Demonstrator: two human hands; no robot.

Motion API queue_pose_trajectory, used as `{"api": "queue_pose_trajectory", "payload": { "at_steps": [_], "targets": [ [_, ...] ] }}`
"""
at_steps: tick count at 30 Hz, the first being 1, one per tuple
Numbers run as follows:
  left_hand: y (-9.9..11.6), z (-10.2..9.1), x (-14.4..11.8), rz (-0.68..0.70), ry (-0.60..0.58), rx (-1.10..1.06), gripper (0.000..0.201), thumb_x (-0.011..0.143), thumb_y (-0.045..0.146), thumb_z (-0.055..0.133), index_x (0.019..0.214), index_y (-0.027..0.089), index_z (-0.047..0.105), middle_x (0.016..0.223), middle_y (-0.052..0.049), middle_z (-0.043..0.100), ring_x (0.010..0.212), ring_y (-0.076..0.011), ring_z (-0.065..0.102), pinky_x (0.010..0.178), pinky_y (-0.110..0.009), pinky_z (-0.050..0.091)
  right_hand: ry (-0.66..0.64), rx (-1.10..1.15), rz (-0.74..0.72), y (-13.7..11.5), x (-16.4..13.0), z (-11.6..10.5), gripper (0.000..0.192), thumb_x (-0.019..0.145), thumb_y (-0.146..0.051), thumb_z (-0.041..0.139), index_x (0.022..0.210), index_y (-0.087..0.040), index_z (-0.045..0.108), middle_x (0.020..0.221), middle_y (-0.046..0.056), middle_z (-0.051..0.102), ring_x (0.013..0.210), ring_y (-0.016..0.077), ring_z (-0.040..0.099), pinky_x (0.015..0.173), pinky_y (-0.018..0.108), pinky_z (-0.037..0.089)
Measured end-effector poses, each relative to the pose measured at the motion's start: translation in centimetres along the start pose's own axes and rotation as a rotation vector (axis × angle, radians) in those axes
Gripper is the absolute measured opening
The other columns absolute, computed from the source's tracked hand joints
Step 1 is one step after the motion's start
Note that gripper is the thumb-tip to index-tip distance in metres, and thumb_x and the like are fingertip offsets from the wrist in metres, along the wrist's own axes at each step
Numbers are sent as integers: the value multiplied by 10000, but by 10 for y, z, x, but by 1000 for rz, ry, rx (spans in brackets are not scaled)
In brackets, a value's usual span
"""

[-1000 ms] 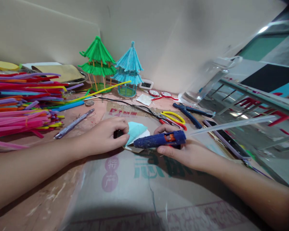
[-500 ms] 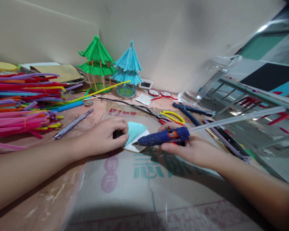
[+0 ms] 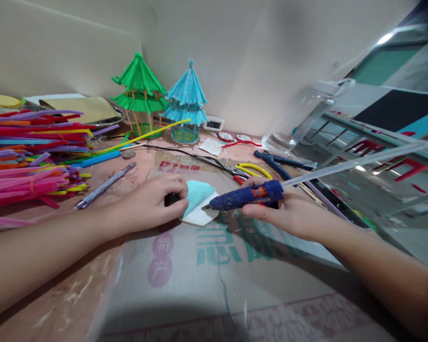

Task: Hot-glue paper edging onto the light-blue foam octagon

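My right hand is wrapped round a dark blue hot glue gun with a long clear glue stick out of its back. The gun's nozzle is at the white part of a small flat piece, with light blue paper folded up over its far side. My left hand pinches the left edge of this blue paper between thumb and fingers. Under the piece lies a printed cardboard sheet.
Bundled pipe cleaners and a pen lie left. Green and blue pagoda models stand at the back. Pliers, yellow-handled scissors and a clear jug are right.
The glue gun's nozzle has drawn slightly right and up across the white part, and its back end has tipped up a little. My left hand keeps its pinch on the paper.
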State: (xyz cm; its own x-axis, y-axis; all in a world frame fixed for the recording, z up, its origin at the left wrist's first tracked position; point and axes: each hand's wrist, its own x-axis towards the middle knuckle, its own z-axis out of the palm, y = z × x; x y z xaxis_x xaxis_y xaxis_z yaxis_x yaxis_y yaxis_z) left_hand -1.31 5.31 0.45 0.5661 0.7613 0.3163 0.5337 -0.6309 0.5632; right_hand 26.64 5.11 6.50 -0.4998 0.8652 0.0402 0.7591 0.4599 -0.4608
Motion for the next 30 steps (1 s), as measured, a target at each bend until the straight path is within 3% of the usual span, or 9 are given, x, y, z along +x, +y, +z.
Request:
{"api": "queue_pose_trajectory", "payload": {
  "at_steps": [18,25,30],
  "targets": [
    [3,-1,0,-43,-30,0,192,876,290,477,720,179,498,802,-12,551,783,-161,521,734,-286,399,79,-160,97,13,3,-11,454,755,-673,630,900,-267,775,825,65,715,813,309,665,796,470,548],
    [2,-1,0,-31,-24,2,185,876,277,479,719,180,500,803,-10,558,783,-160,528,735,-286,397,65,-129,39,18,4,-18,411,787,-624,637,939,-263,762,866,47,734,860,294,678,821,426,544],
    [2,0,0,-30,-12,4,192,876,281,478,718,177,511,802,-14,562,781,-161,530,733,-286,399,29,-76,-6,15,3,-25,427,802,-601,650,1009,-239,745,883,38,750,825,266,692,707,347,542]
  ]
}}
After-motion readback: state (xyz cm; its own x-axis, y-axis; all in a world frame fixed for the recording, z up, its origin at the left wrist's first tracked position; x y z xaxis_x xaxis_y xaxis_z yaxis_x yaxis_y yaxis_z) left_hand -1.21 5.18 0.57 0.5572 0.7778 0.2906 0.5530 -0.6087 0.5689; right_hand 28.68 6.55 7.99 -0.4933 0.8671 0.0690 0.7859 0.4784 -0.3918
